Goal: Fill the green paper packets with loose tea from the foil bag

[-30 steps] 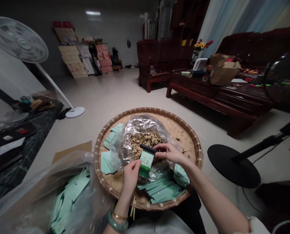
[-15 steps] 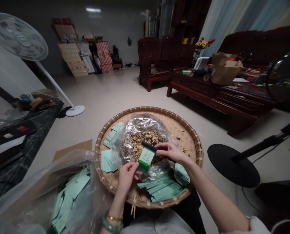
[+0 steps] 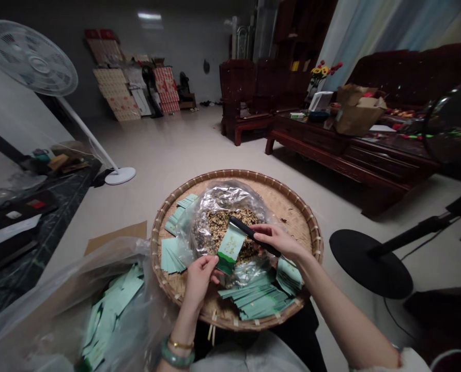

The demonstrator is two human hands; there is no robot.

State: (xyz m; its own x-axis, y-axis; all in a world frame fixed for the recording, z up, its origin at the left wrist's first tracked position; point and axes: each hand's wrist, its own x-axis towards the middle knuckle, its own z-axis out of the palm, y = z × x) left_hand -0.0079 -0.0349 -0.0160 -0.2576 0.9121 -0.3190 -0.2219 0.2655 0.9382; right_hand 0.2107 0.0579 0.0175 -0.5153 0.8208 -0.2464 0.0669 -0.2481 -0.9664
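In my left hand (image 3: 201, 274), thumb and fingers pinch the lower left corner of a small green tea packet (image 3: 230, 247). It is tilted, light green above with a dark green band at the bottom. My right hand (image 3: 275, 238) is closed around a slim black bar (image 3: 249, 231), which looks like a bag clip; its left end lies across the packet's top edge. Both hands are above an open clear plastic bag (image 3: 226, 192) of loose brown and dark dried mix (image 3: 218, 225). The bag sits in a round woven bamboo tray (image 3: 292, 201).
Green packets (image 3: 254, 299) lie fanned at the tray's near side, with more at its left. A big plastic bag (image 3: 149, 305) of packets stands at the left. A white fan (image 3: 120, 175), a black fan base (image 3: 371, 263) and a wooden table (image 3: 342, 160) surround the tray.
The black bar has slid rightward along the packet's top, so more of it now sticks out past my right hand. My left hand shifted left, then stayed at the packet's lower corner.
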